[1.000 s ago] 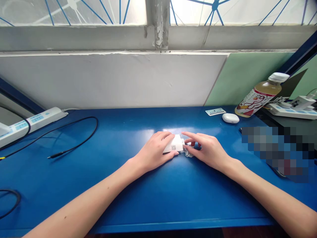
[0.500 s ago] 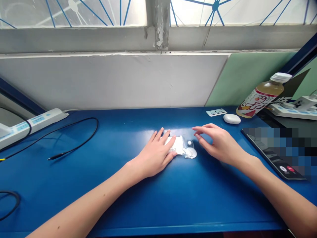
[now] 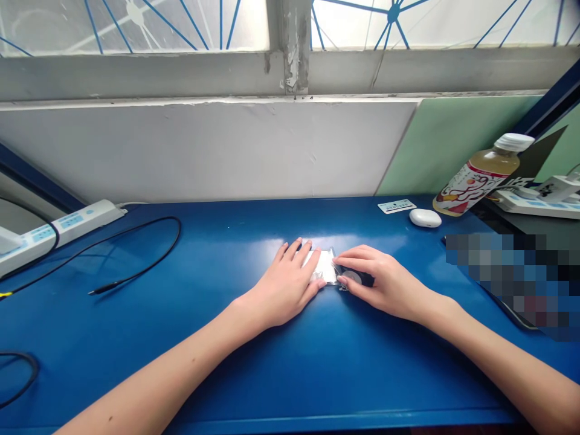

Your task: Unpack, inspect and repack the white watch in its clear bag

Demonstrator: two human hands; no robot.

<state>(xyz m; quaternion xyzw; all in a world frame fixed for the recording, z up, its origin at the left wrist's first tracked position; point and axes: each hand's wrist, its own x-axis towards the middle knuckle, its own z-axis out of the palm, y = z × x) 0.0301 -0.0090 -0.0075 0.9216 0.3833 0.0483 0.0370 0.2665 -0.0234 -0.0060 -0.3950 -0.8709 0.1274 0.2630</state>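
My left hand (image 3: 290, 281) lies flat with fingers spread over a small white rectangular piece (image 3: 324, 267), pressing it against the blue table; its left part is hidden under the fingers. The piece looks to be in clear, shiny wrapping. At its right end lies a round silvery-grey disc (image 3: 351, 277), with a short bead chain (image 3: 344, 288) just below. My right hand (image 3: 385, 281) arches over the disc from the right. Its thumb and fingertips are apart and rest at the right edge of the white piece; I see no firm grip.
A black cable (image 3: 136, 228) and a white power strip (image 3: 67, 225) lie at left. Toward the back right are a small card (image 3: 396, 206), a white earbud case (image 3: 425, 218), a drink bottle (image 3: 475, 175) and another power strip (image 3: 544, 204). A partly blurred phone (image 3: 512, 308) lies beyond my right forearm.
My right hand has moved left and down onto the right end of the white piece, over the disc. My left hand stays flat on it. The phone's screen is now more blurred out.
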